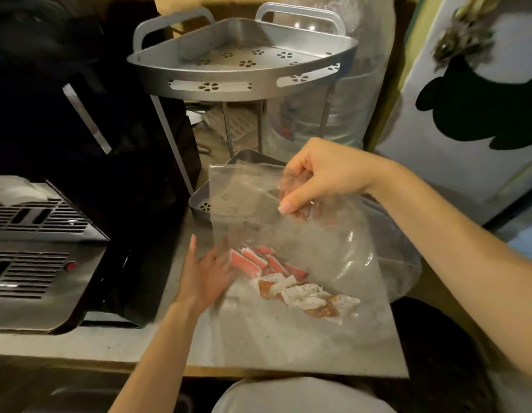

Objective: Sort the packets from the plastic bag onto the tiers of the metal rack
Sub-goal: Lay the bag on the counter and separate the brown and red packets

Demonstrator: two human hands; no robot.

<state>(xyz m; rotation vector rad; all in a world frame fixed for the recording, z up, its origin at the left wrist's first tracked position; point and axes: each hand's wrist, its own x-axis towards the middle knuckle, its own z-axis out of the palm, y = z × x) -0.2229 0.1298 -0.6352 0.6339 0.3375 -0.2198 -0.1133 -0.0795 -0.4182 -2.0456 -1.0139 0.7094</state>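
Nearest, a pale garment at the bottom edge, just below the front lip of the steel counter. On that counter, a clear plastic bag, its lower part lying flat and its upper part lifted. Inside, near the bottom, a loose heap of packets: red-and-white packets toward the left, brown-and-white packets just beside them to the right, the two groups touching. Left hand low at the bag's left edge, palm toward the packets, fingers extended and close together, blurred, contact with the plastic uncertain. Right hand higher up, fingers curled, thumb and fingertips pinching the bag's upper edge and a few small packets seen dimly through the film. At the left, a metal appliance with slotted grilles and a small red button. Behind the bag, the metal rack: lower tier standing on the counter, partly hidden by the plastic, upper tier bare, with flower-shaped cut-outs and two loop handles. Farthest, a large clear water jug behind the rack's legs.
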